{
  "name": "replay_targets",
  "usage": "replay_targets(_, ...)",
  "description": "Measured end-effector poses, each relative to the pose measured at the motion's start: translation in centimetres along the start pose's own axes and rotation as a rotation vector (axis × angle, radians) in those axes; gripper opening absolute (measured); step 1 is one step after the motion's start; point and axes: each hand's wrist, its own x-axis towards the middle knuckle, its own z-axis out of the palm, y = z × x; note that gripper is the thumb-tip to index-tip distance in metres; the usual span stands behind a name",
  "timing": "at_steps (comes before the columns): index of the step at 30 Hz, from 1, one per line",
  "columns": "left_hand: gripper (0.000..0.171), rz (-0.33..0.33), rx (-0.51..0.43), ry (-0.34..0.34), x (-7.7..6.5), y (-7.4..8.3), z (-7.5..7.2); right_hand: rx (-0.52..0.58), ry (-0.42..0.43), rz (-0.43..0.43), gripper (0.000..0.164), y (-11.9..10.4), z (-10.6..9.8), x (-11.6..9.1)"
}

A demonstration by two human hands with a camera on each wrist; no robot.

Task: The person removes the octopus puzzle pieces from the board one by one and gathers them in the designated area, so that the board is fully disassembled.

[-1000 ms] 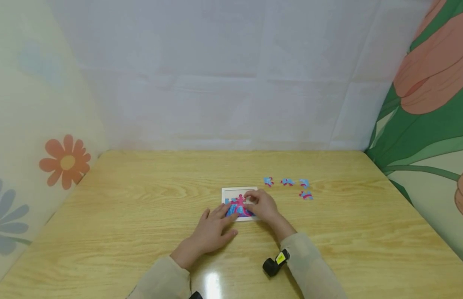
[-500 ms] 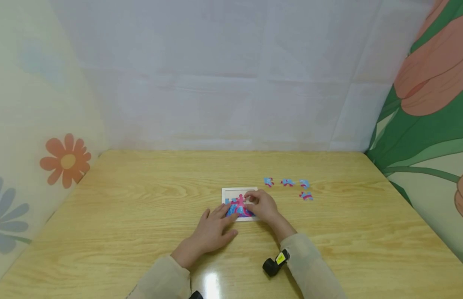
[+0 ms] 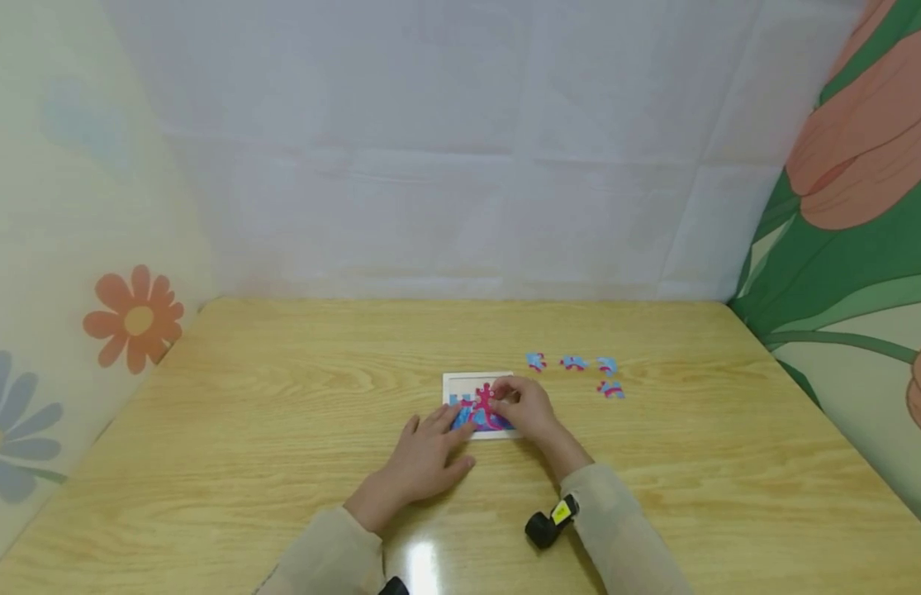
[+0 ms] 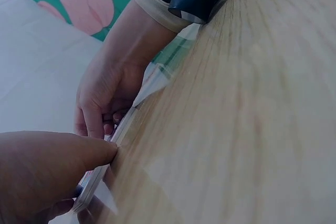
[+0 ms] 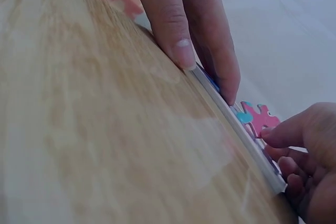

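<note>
A small white puzzle tray point(image 3: 475, 375) lies on the table, its lower part filled with blue, purple and pink pieces. My right hand point(image 3: 527, 408) is over the tray's right side, thumb and fingers pinching a pink puzzle piece point(image 5: 258, 120). In the right wrist view that piece stands tilted up above the tray's edge, with a bit of teal on it. My left hand point(image 3: 426, 459) rests on the tray's lower left with its fingers extended. Its thumb touches the near rim in the right wrist view. Fingers cover part of the picture.
Beyond the tray to the right lie loose blue-and-pink pieces: one on the left point(image 3: 536, 362), one in the middle point(image 3: 574, 364), and two at the right, upper point(image 3: 607, 366) and lower point(image 3: 611, 389). A white cloth point(image 3: 445, 207) hangs behind the wooden table point(image 3: 282, 372).
The pink piece has shifted slightly right and tilted in my right fingers. My left hand keeps its place on the tray. The loose pieces lie as before.
</note>
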Motion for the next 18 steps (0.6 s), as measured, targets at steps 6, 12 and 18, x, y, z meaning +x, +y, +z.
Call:
replay_targets(6, 0.046, -0.01, -0.015, -0.012, -0.05, 0.08, -0.08, 0.013, 0.009, -0.015, 0.01, 0.27, 0.06, 0.02)
replay_targets(12, 0.046, -0.003, -0.02, 0.0, -0.01, 0.09, -0.03, 0.051, 0.01, -0.023, 0.013, 0.34, 0.09, 0.05)
replay_targets(18, 0.047, -0.001, -0.019, 0.001, 0.08, 0.03, -0.06, 0.14, -0.01, -0.024, 0.015, 0.31, 0.02, 0.13)
